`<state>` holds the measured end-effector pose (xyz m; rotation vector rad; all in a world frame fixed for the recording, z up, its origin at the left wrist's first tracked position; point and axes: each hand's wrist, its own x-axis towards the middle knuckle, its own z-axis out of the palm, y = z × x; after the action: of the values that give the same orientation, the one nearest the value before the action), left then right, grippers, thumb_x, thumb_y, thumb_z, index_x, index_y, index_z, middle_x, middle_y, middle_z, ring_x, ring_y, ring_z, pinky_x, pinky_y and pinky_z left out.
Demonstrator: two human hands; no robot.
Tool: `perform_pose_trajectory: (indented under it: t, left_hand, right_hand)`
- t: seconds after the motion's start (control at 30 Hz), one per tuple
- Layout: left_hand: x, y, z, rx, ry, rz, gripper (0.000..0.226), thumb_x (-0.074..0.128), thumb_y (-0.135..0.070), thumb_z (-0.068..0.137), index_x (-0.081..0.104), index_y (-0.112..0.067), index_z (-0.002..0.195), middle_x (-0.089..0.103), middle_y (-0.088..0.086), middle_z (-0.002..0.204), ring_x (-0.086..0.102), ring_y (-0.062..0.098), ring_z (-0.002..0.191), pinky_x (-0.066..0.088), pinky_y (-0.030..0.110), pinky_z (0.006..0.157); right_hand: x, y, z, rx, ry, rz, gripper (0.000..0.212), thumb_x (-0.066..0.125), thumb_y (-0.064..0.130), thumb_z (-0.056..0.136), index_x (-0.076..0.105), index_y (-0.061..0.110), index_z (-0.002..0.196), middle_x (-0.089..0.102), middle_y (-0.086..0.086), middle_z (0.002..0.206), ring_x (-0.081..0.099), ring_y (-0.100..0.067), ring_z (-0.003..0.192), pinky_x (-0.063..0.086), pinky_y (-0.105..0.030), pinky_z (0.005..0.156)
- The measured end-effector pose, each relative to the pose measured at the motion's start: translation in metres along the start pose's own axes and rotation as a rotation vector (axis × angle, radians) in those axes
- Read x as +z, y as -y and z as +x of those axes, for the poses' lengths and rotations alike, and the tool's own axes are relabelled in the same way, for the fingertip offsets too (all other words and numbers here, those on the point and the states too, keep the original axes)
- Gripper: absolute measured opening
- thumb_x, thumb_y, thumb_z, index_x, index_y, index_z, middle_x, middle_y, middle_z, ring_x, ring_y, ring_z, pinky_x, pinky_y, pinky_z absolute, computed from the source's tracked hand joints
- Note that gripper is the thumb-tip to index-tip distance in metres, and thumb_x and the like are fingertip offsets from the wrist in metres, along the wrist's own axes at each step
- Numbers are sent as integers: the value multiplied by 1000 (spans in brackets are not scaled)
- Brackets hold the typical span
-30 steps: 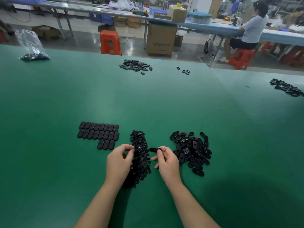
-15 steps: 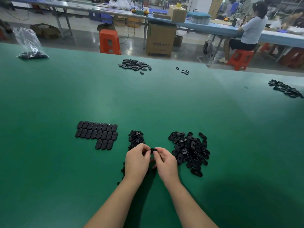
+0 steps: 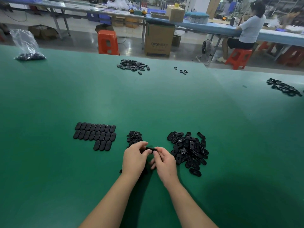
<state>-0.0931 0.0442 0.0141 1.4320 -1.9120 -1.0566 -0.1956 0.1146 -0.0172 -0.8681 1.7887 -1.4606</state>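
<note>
Right now we are pinching a small black oval plastic piece (image 3: 150,148) between both hands, over the green table top (image 3: 65,178). Our left hand (image 3: 134,159) is gripping its left end with thumb and fingertips curled in over it, and our right hand (image 3: 164,162) is clamping its right end between thumb and forefinger, the other fingers curling loosely beneath. The piece is lying level across the gap between the two sets of fingertips. Both forearms are angling toward each other from the lower edge, wrists apart, backs of the hands facing up. Behind the left hand a narrow heap of tiny black plastic parts (image 3: 134,138) is lying; just right of the right hand a loose pile of black oval plastic shells (image 3: 189,150) is resting, and well to the left neat rows of closed black oval pieces (image 3: 95,135) are sitting flat
</note>
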Motion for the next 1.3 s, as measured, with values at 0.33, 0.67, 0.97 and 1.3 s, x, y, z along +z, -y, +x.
perform_pose_trajectory:
  t: [0.33,0.67,0.97,1.3]
  left_hand:
    - [-9,0,7,-16,106,-50,10,80,-21,81,73,-28,78,70,-16,70,63,-5,67,40,6,58]
    - [-8,-4,-1,8,99,-8,21,71,-20,85,67,-37,73,69,-20,69,61,-8,67,41,7,56]
    - [0,-8,-6,39,43,67,5,66,-21,89,71,-21,90,69,-12,82,61,2,78,44,17,68]
    - [-2,-1,-4,30,67,-8,8,67,-18,90,74,-23,90,70,-13,80,62,-2,78,41,9,64]
  right_hand:
    - [2,1,1,-16,12,49,30,57,7,102,65,32,116,74,4,86,59,-9,60,57,-31,60]
    - [1,-1,-1,-19,-5,15,23,57,9,102,70,29,103,74,1,87,58,-11,59,54,-30,56]
    - [0,0,-1,-16,-17,37,23,57,7,101,72,24,103,76,4,92,65,-7,71,53,-24,61]
    - [0,-4,0,-10,-3,28,20,56,8,102,70,21,105,72,2,78,55,-9,58,52,-28,55]
